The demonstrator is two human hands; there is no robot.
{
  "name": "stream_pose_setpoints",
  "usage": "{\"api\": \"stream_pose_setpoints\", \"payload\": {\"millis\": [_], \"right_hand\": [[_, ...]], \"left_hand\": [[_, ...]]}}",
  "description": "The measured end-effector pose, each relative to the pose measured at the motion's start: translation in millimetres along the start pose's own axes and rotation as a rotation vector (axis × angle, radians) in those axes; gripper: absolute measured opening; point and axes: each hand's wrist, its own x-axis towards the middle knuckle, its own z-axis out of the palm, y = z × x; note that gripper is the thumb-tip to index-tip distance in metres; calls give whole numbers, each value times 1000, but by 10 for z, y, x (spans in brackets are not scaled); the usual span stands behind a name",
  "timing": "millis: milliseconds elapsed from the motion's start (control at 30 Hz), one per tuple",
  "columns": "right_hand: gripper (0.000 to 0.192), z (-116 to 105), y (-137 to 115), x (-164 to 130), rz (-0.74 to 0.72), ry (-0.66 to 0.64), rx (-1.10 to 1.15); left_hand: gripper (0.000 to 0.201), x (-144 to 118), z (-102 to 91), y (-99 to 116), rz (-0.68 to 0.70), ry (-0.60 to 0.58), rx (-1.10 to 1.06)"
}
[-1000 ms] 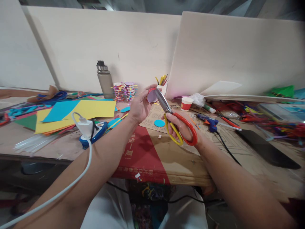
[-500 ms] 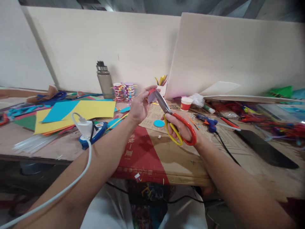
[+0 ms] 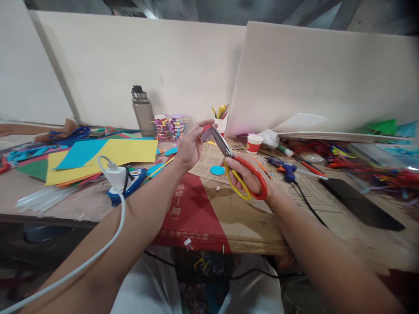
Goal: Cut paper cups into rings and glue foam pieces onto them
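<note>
The left hand (image 3: 190,146) pinched a small paper piece (image 3: 205,133) above the cardboard sheet (image 3: 209,209); the right hand (image 3: 244,176), fingers through the handles, gripped red-and-yellow scissors (image 3: 240,168) whose blades met the piece. A blue paper disc (image 3: 217,170) lay just below

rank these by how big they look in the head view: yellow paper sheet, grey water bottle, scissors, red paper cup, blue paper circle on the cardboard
1. yellow paper sheet
2. scissors, though they are held nearer the camera, which inflates them
3. grey water bottle
4. red paper cup and blue paper circle look about alike; not ranked
</note>
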Motion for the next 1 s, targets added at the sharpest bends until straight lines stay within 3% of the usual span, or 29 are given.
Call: {"api": "stream_pose_setpoints", "payload": {"millis": [567, 833, 1000], "right_hand": [[41, -5, -40, -3, 11, -7, -96], [29, 30, -41, 15, -4, -10, -99], [33, 32, -16, 14, -6, -61, -28]], "left_hand": [[27, 16, -67, -30, 81, -44, 76], [24, 29, -82, -76, 102, -14, 78], [23, 24, -83, -55, 96, 27, 15]]}}
